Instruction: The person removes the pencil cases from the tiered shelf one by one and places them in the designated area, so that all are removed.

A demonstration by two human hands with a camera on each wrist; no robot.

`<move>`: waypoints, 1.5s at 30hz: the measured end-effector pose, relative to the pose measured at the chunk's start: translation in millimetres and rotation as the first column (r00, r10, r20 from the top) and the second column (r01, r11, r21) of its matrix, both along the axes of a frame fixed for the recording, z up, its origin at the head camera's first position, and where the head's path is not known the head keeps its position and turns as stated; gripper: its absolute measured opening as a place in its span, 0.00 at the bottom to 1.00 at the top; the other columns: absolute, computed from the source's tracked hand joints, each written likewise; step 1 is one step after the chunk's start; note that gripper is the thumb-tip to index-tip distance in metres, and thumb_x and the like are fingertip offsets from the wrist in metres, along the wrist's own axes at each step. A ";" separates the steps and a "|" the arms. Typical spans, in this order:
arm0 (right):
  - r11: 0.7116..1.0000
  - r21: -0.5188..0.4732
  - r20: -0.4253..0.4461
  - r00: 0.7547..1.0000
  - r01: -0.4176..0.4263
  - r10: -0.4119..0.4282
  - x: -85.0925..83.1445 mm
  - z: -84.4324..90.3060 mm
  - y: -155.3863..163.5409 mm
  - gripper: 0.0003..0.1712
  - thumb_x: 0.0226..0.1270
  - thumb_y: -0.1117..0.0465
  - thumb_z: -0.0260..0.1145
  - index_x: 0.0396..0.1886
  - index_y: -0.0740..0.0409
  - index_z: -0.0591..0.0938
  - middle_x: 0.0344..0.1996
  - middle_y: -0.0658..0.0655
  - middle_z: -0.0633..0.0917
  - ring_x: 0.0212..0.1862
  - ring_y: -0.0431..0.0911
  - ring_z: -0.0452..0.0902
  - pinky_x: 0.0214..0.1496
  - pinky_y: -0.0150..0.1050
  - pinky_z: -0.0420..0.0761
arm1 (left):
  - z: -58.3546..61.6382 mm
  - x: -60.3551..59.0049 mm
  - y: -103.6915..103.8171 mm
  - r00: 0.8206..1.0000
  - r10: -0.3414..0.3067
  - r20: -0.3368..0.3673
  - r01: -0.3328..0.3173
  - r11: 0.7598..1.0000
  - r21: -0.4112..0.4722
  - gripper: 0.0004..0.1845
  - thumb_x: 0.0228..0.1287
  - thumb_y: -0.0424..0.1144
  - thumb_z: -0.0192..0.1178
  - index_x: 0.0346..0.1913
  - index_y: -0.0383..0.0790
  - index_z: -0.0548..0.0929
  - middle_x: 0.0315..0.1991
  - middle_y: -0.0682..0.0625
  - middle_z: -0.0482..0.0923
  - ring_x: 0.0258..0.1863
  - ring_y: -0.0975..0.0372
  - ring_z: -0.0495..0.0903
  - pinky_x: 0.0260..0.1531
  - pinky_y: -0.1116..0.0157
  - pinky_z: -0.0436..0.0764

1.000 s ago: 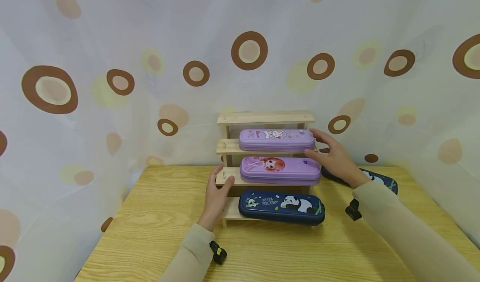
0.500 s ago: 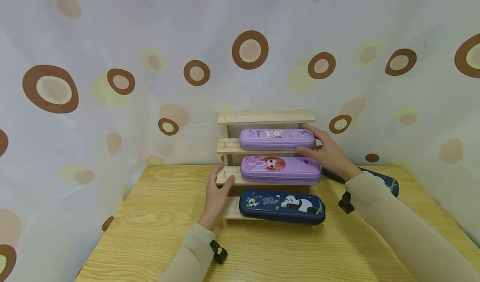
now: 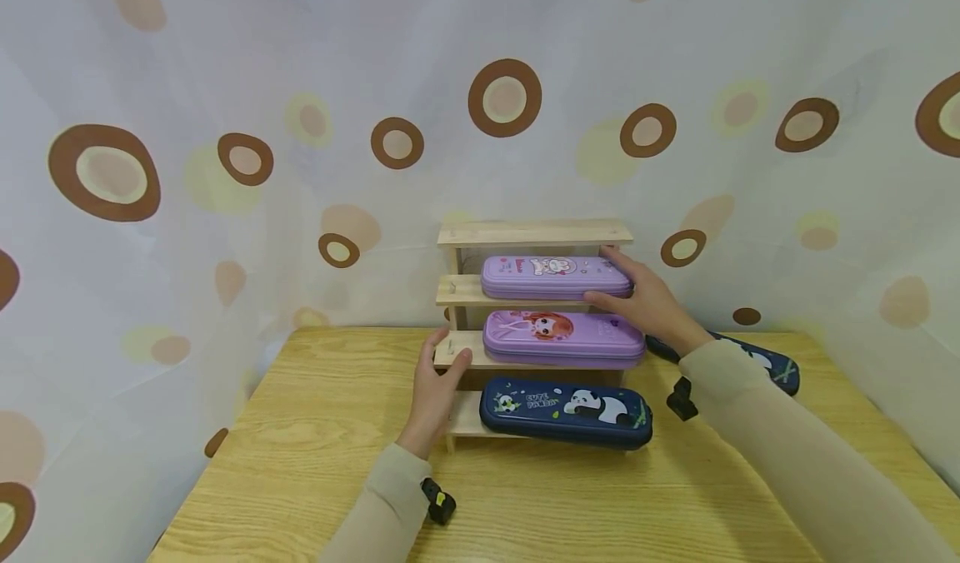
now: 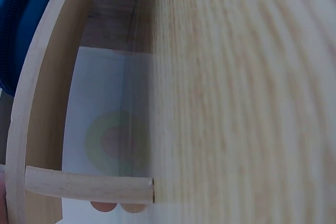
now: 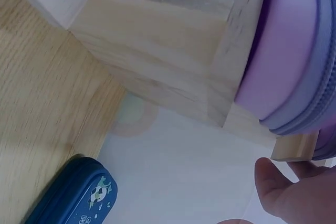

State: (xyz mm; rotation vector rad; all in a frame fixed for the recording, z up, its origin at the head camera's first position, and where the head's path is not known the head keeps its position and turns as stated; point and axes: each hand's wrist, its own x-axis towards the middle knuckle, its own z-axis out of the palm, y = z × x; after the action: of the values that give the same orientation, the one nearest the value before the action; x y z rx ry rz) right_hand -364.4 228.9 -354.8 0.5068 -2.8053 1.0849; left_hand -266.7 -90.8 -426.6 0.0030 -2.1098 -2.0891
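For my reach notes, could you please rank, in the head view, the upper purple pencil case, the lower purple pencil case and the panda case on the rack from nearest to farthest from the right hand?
From the right hand:
1. Upper purple pencil case, touched at its right end.
2. Lower purple pencil case, one shelf below.
3. Panda case, bottom shelf.
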 end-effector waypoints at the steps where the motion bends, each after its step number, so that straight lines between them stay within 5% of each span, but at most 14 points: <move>1: 1.000 0.004 0.002 1.000 -0.002 0.002 0.4 0.2 -0.5 0.55 0.63 0.39 0.68 0.80 0.50 0.51 0.75 0.67 0.56 0.73 0.67 0.50 0.68 0.70 0.54 | 0.3 0.3 0.0 1.000 -0.001 0.002 0.001 1.000 -0.001 0.31 0.71 0.39 0.60 0.73 0.39 0.63 0.74 0.38 0.55 0.74 0.45 0.50 0.71 0.46 0.53; 12: 0.998 0.053 -0.068 0.997 0.029 -0.025 5.6 -1.8 4.4 0.51 0.64 0.39 0.68 0.78 0.54 0.57 0.70 0.71 0.64 0.70 0.68 0.57 0.67 0.68 0.58 | 0.2 -1.0 0.3 1.000 0.000 0.015 0.000 1.000 -0.006 0.31 0.72 0.39 0.59 0.74 0.39 0.62 0.74 0.39 0.56 0.74 0.46 0.52 0.71 0.47 0.54; 45: 0.988 -0.100 -0.133 0.983 0.116 -0.128 41.3 -9.0 39.2 0.48 0.61 0.42 0.71 0.76 0.55 0.64 0.67 0.70 0.68 0.64 0.66 0.65 0.60 0.67 0.69 | -1.5 -1.2 -0.2 1.000 -0.009 0.003 0.009 1.000 -0.012 0.31 0.72 0.39 0.59 0.74 0.40 0.62 0.74 0.38 0.56 0.73 0.45 0.54 0.70 0.47 0.55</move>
State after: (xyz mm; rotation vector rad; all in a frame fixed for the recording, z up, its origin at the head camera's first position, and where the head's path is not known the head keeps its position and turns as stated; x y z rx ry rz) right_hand -323.1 268.1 -363.8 0.3797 -2.6147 1.1025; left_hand -267.8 -90.9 -428.1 -0.0054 -2.1283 -2.0822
